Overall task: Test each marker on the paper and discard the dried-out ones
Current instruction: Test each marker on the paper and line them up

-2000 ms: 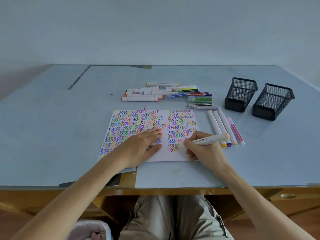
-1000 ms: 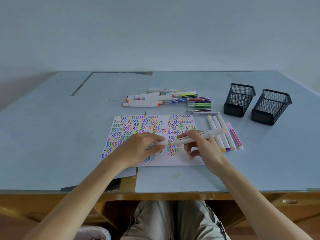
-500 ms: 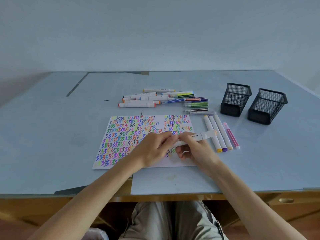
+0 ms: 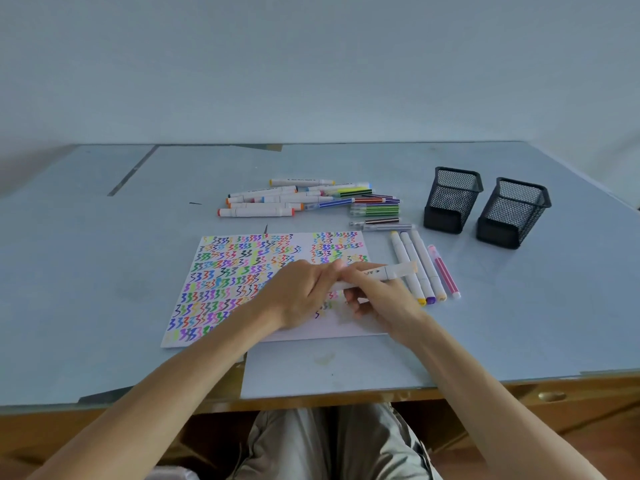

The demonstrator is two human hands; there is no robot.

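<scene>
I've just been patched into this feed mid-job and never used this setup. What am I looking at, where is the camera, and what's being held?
There is no machine: a person works with bare hands, filmed from a camera on their head looking down at a blue-grey table. The left hand and right hand both grip one white marker above the paper, which is covered in coloured squiggles. Four markers lie in a row right of the sheet, a loose pile of markers lies behind it, and two black mesh cups stand at the right.
</scene>
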